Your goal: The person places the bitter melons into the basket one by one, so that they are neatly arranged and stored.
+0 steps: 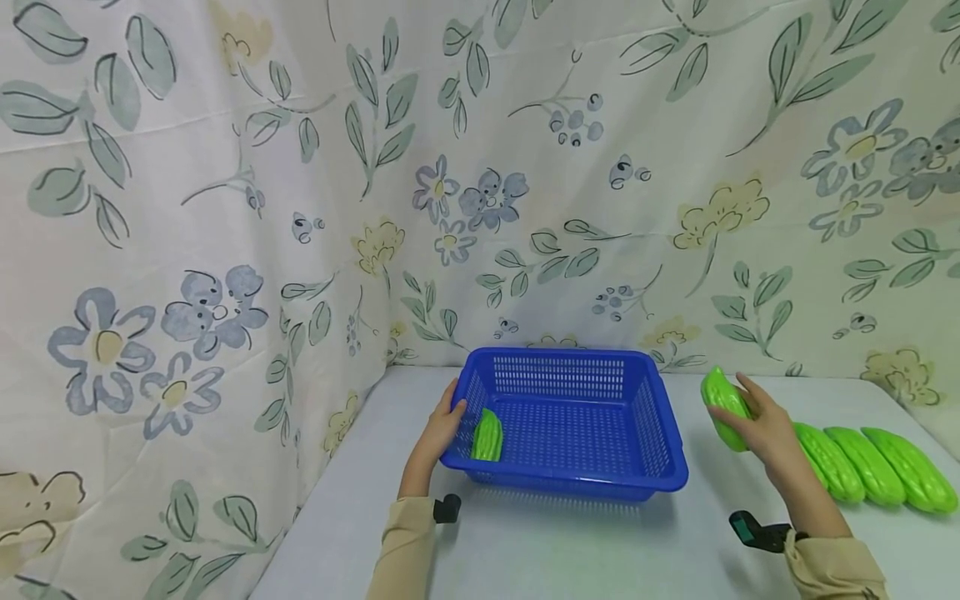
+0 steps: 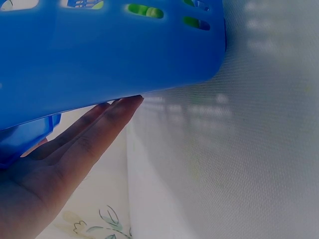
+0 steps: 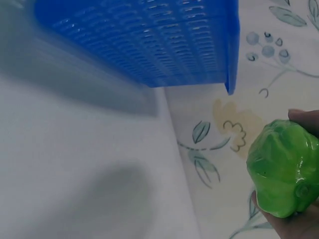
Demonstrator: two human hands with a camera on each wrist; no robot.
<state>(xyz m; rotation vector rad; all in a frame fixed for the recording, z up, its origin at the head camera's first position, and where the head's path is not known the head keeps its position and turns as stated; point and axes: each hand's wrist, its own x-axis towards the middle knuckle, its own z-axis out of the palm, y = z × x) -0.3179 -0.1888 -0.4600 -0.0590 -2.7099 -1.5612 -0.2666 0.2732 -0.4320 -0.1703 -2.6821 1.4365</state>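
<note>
A blue plastic basket [image 1: 562,479] stands on the white table, with one green toy bitter melon [image 1: 487,435] lying inside at its left end. My left hand [image 1: 437,429] grips the basket's left rim, thumb over the edge. The left wrist view shows its fingers [image 2: 94,134] stretched along the basket's outer wall. To the right of the basket, my right hand [image 1: 765,429] holds another bitter melon [image 1: 723,408] above the table, thumb on one side and fingers on the other. The right wrist view shows this bitter melon [image 3: 281,169] end-on, its shadow on the table.
At the right, beyond my right wrist, several bitter melons [image 1: 911,471] lie side by side on the table [image 1: 525,558]. A floral cloth [image 1: 555,167] hangs behind the table and along its left side. Small dark devices [image 1: 761,533] are strapped to both wrists.
</note>
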